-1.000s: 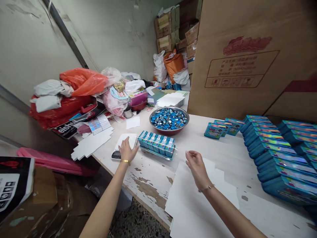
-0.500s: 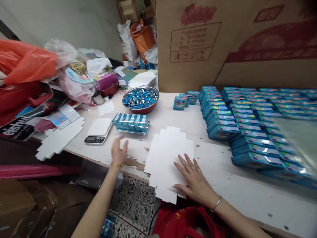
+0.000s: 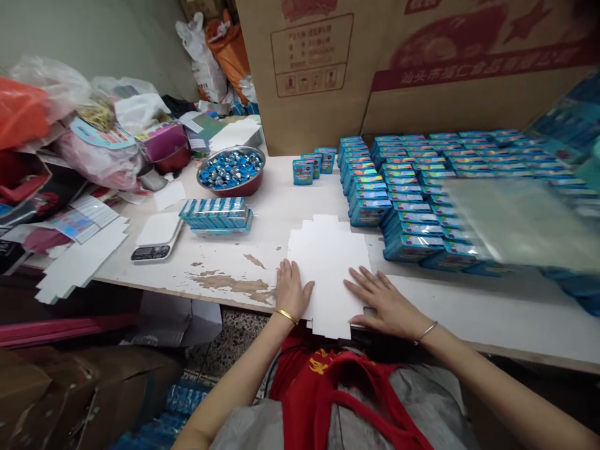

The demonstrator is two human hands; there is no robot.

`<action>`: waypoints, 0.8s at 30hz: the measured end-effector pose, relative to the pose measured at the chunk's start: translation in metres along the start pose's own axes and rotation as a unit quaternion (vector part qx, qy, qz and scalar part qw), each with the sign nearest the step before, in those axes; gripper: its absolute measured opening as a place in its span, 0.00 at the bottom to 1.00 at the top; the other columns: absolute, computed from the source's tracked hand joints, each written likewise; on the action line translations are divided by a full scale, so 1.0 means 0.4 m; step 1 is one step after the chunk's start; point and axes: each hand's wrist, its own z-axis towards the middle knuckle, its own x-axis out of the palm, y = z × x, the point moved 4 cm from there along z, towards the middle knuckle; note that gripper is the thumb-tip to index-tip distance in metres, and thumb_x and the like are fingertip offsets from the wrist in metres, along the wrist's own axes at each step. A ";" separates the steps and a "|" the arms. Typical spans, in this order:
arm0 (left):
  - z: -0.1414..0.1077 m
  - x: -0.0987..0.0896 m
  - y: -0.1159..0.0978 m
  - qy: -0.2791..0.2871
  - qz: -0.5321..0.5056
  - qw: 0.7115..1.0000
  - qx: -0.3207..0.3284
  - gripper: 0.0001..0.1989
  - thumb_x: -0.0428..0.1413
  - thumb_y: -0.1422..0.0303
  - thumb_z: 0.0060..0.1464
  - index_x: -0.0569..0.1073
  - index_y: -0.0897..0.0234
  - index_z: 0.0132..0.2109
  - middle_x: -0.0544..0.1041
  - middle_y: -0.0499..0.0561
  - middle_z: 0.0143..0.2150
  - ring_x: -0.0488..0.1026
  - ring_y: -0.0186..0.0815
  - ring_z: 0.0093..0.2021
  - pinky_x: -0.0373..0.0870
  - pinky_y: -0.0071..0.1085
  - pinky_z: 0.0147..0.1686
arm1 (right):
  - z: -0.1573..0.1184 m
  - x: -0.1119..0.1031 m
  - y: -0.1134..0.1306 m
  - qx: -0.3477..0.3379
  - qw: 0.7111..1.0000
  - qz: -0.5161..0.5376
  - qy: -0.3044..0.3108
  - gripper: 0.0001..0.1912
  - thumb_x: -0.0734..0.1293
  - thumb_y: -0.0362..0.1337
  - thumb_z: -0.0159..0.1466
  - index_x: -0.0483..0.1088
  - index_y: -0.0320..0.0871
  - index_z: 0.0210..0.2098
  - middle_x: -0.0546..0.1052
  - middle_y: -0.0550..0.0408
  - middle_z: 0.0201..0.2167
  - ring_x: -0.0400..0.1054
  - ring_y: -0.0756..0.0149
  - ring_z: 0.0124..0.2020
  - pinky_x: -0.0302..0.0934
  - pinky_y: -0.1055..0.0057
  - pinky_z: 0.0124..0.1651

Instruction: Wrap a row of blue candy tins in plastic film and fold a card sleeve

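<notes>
A white die-cut cardboard blank (image 3: 328,262) lies flat at the table's front edge, its lower end jutting past the edge. My left hand (image 3: 291,292) rests at its left side with the fingers together but stretched out and the thumb apart. On its right side lies my right hand (image 3: 387,303), palm down with the fingers spread. Neither hand grips anything. To the left stands a clear-wrapped row of small blue packs (image 3: 215,217), and beyond it a metal bowl (image 3: 255,181) full of blue and silver pieces.
A white digital scale (image 3: 159,232) sits on the left of the table. Stacked blue packs (image 3: 417,240) fill the right, partly under a clear plastic sheet (image 3: 515,219). A large carton (image 3: 309,119) stands behind. More white blanks (image 3: 89,256) lie far left, near bags.
My left hand has moved right, from near the wrapped packs to the blank's left side. The blank now lies straighter, with my right hand still on it. The view has shifted right.
</notes>
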 end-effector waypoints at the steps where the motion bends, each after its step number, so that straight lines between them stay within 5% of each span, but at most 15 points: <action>1: -0.006 0.001 -0.027 0.013 0.012 1.000 0.010 0.34 0.52 0.59 0.56 0.57 0.78 0.63 0.51 0.76 0.66 0.45 0.58 0.68 0.48 0.56 0.64 | -0.023 -0.006 -0.017 0.004 1.000 0.001 0.002 0.39 0.61 0.59 0.61 0.51 0.50 0.67 0.48 0.49 0.69 0.38 0.50 0.69 0.41 0.44 0.66; 3: -0.025 -0.013 -0.066 0.030 0.033 0.998 0.047 0.33 0.54 0.58 0.56 0.60 0.75 0.63 0.49 0.74 0.68 0.42 0.58 0.69 0.44 0.59 0.64 | -0.056 -0.013 -0.036 0.013 1.000 0.004 0.001 0.38 0.60 0.57 0.63 0.51 0.49 0.67 0.46 0.48 0.69 0.37 0.51 0.70 0.40 0.46 0.66; 6: -0.077 -0.042 -0.111 0.078 0.027 0.975 0.206 0.37 0.57 0.52 0.51 0.61 0.67 0.63 0.50 0.68 0.69 0.41 0.56 0.70 0.39 0.59 0.65 | -0.079 -0.009 -0.036 0.019 1.000 0.016 -0.019 0.35 0.60 0.54 0.64 0.53 0.46 0.66 0.46 0.46 0.69 0.36 0.53 0.70 0.39 0.48 0.67; 10: -0.158 -0.044 -0.140 0.161 -0.002 0.918 0.362 0.33 0.56 0.49 0.52 0.66 0.64 0.59 0.62 0.64 0.64 0.53 0.51 0.67 0.51 0.53 0.64 | -0.092 -0.001 -0.027 0.018 0.997 0.044 -0.055 0.33 0.61 0.52 0.65 0.55 0.46 0.65 0.49 0.45 0.69 0.37 0.54 0.70 0.40 0.47 0.67; 18: -0.137 -0.074 -0.164 0.186 -0.100 0.903 0.374 0.16 0.48 0.60 0.62 0.75 0.64 0.47 0.77 0.57 0.51 0.72 0.39 0.54 0.67 0.38 0.56 | -0.138 -0.037 -0.021 -0.029 0.991 0.112 -0.074 0.39 0.66 0.55 0.59 0.56 0.43 0.64 0.55 0.42 0.66 0.43 0.51 0.68 0.46 0.45 0.65; 20: -0.110 -0.098 -0.169 0.196 -0.153 0.915 0.317 0.16 0.46 0.61 0.63 0.76 0.64 0.42 0.80 0.54 0.42 0.76 0.34 0.43 0.71 0.31 0.47 | -0.143 -0.037 -0.014 -0.038 0.987 0.129 -0.090 0.36 0.66 0.52 0.60 0.56 0.45 0.63 0.58 0.43 0.65 0.45 0.51 0.68 0.46 0.44 0.65; 24: -0.067 -0.128 -0.164 0.216 -0.230 0.935 0.164 0.22 0.46 0.57 0.62 0.73 0.67 0.29 0.75 0.49 0.25 0.71 0.29 0.27 0.67 0.25 0.30 | -0.131 -0.026 -0.009 -0.025 0.962 0.205 -0.180 0.15 0.58 0.36 0.67 0.68 0.47 0.53 0.71 0.47 0.53 0.60 0.58 0.60 0.51 0.48 0.63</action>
